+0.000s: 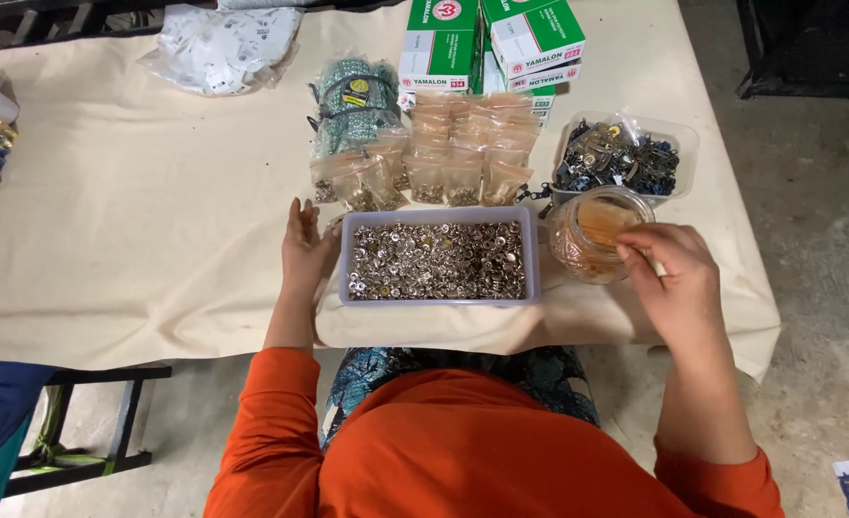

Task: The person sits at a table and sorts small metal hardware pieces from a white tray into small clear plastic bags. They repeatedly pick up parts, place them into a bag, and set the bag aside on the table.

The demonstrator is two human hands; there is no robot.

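Note:
A rectangular lilac tray [441,215] full of small silver metal fasteners sits at the table's near edge. My left hand [303,247] rests flat against the tray's left side, fingers together, holding nothing. My right hand [676,284] hovers at the rim of a clear glass jar [576,251] to the right of the tray, fingers pinched on a small clear plastic bag drawn from the stack of such bags inside the jar.
Behind the tray lie several small filled bags [444,163], a bundle of green beaded items [353,105], green and white boxes [487,43] and a clear tub of dark metal clips [626,153]. A white plastic bag [223,48] lies far left. Cream cloth [137,211] covers the table.

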